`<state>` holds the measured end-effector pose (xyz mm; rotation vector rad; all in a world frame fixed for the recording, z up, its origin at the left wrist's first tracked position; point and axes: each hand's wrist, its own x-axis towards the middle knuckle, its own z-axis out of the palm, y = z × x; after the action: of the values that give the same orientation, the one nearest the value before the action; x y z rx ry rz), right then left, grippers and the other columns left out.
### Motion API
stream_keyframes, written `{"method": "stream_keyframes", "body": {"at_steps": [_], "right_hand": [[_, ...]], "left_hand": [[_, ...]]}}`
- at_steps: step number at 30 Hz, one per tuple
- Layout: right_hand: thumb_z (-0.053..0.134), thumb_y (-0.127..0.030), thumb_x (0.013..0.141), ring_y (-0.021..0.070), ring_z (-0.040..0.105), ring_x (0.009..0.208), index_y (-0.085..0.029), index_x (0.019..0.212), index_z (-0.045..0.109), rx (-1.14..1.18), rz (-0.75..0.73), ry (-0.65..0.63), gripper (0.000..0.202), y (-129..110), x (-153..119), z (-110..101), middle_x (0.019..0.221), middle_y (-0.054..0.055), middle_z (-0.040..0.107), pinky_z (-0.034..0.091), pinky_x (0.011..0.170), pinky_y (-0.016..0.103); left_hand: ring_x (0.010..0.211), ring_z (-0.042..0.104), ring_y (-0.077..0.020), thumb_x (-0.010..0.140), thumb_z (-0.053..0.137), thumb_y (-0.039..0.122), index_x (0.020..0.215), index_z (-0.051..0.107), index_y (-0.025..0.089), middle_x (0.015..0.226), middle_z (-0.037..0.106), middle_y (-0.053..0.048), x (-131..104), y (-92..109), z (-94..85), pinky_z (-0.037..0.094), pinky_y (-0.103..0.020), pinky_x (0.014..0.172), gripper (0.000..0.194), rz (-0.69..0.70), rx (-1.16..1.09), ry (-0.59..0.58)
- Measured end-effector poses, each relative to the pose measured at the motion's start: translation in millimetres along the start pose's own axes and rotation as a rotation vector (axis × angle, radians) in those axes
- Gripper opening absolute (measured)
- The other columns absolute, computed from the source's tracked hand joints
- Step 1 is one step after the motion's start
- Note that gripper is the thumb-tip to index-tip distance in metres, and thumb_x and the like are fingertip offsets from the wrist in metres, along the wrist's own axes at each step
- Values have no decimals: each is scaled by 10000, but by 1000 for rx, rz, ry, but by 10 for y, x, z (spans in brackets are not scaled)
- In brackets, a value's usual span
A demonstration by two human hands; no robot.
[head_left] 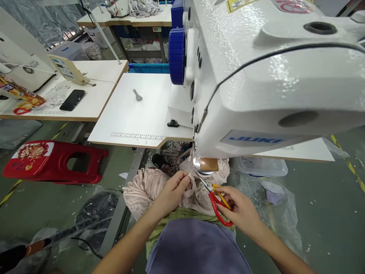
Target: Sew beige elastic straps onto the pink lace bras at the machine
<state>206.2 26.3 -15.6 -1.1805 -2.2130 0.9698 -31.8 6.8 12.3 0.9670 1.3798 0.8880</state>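
My right hand (242, 209) is closed around the red and yellow handles of a pair of scissors (217, 205). The blades point up and left, with their tips close to a pale pink strip of fabric (191, 179). That strip is pinched between the thumb and fingers of my left hand (177, 190). Gathered pale pink lace fabric (145, 186) lies bunched over my lap and below the sewing machine's metal arm end (202, 164). Whether the blades touch the fabric is hard to make out.
The white sewing machine (256, 91) looms over my hands. Left of it, a white table (148, 114) carries a small grey metal piece (137, 95) and a black clip (172, 123). A red stool (57, 161) stands at left; a clear plastic box (262, 166) is at right.
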Motion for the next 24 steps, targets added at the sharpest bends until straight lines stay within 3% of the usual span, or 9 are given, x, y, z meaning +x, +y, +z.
{"method": "stream_keyframes", "body": {"at_steps": [6,11,16,21,24], "right_hand": [[596,-178,711,126,530,564,-238,1103,501,21,-44,58,407,8,-73,131,853,27,601,486,514,262],[610,-205,728,127,530,581,-242,1069,535,58,4,15,351,-75,52,253,892,35,618,478,525,261],[601,-229,765,152,567,587,-240,1061,596,69,83,-25,296,-85,135,291,812,20,644,482,535,278],[615,-242,780,175,650,666,-253,1087,636,162,184,-69,309,-36,107,279,944,39,710,517,568,286],[611,-269,797,163,602,563,-244,1079,656,187,227,-63,286,-18,52,281,781,20,684,488,497,272]], "left_hand": [[554,419,-94,918,489,464,718,499,194,651,487,41,26,30,-37,358,-214,550,335,-19,10,17],[545,474,-110,913,501,509,772,582,187,672,580,5,29,79,-46,380,-218,523,361,-57,83,-27],[586,510,-135,897,510,418,704,583,195,663,600,-4,55,90,-103,412,-237,573,304,9,184,17],[595,520,-136,901,493,381,708,576,200,668,601,2,64,54,-129,422,-243,599,277,24,190,39],[597,519,-133,912,493,404,714,567,200,666,590,7,62,63,-129,418,-240,599,293,31,186,52]]}}
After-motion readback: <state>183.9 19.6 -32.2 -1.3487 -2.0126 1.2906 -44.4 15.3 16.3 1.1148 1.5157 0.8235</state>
